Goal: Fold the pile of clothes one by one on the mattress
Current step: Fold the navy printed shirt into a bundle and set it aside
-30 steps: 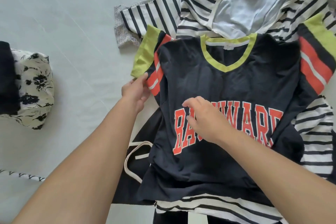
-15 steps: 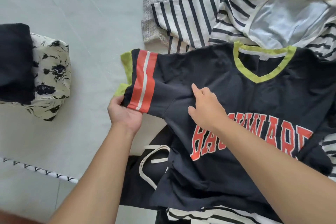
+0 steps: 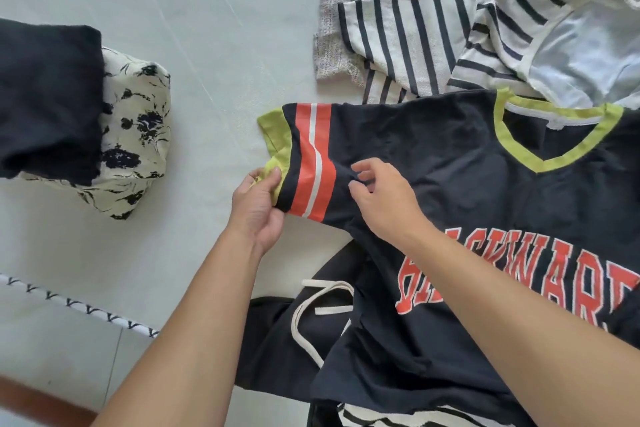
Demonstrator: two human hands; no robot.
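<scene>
meanwhile, on the mattress (image 3: pixel 214 28), a navy jersey (image 3: pixel 450 191) lies face up atop the unfolded pile, one sleeve (image 3: pixel 304 163) spread flat. the left hand (image 3: pixel 258 208) pinches the sleeve's green cuff; the right hand (image 3: pixel 384 198) hovers at the armpit seam, fingers loosely curled, apparently holding nothing. the knit looks light, limp and quick to wrinkle, so it likely needs smoothing flat and lifting by seams, at the cuff and shoulder, not by loose cloth. striped tops (image 3: pixel 433 45) lie behind it, folded clothes (image 3: pixel 86 114) well apart at left.
</scene>
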